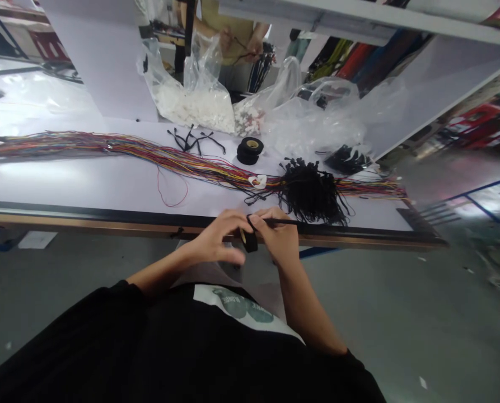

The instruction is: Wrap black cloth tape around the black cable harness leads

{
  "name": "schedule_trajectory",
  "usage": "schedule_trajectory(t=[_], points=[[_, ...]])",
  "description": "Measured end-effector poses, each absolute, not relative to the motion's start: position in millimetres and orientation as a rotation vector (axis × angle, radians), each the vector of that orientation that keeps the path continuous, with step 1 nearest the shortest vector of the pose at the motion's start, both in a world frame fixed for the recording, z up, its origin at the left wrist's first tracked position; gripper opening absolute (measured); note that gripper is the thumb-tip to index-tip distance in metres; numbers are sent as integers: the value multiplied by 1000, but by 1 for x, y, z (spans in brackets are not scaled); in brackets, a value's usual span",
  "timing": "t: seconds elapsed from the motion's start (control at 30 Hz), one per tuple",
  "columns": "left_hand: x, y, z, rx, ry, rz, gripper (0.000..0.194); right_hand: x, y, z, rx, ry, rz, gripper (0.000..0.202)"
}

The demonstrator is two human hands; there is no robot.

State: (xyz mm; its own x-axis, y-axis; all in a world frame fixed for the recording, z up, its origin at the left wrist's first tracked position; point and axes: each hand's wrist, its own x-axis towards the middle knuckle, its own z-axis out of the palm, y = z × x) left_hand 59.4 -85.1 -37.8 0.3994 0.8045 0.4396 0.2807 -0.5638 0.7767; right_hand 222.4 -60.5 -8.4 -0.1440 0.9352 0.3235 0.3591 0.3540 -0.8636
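At the table's front edge my right hand (280,235) pinches a thin black strand that runs off to the right. A roll of black tape (250,240) hangs between my hands, next to my right fingertips. My left hand (220,238) is curved at the roll's left side, fingertips at its top and thumb apart below; whether it grips the roll is hard to tell. Behind them a long bundle of coloured wires (169,158) lies along the table, with a white tie (257,181) round it. A heap of black cable pieces (312,190) covers its right part.
Two stacked black tape rolls (250,150) stand behind the bundle, beside several loose black cable pieces (191,140). Clear bags with white parts (195,106) line the back of the white table (85,184). Across the shelf frame, another person's hands (250,47) hold dark wires.
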Motion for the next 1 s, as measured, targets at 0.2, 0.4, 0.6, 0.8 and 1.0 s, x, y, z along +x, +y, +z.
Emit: schedule_trajectory(t=[0.2, 0.4, 0.6, 0.8, 1.0], points=[[72, -76, -18, 1765, 1283, 1099, 15, 216, -60, -8, -979, -1764, 651, 23], [73, -61, -10, 2008, 1356, 1142, 8, 208, -55, -17, -992, -1480, 842, 25], [65, -51, -13, 2013, 1490, 1150, 11, 220, -46, -7, -1100, -1983, 783, 19], [67, -49, -17, 2144, 1546, 1051, 21, 212, -42, 4, -1257, -2273, 485, 36], [69, -46, -22, 2159, 1625, 983, 29, 201, -33, 19, -1634, -2628, 101, 37]])
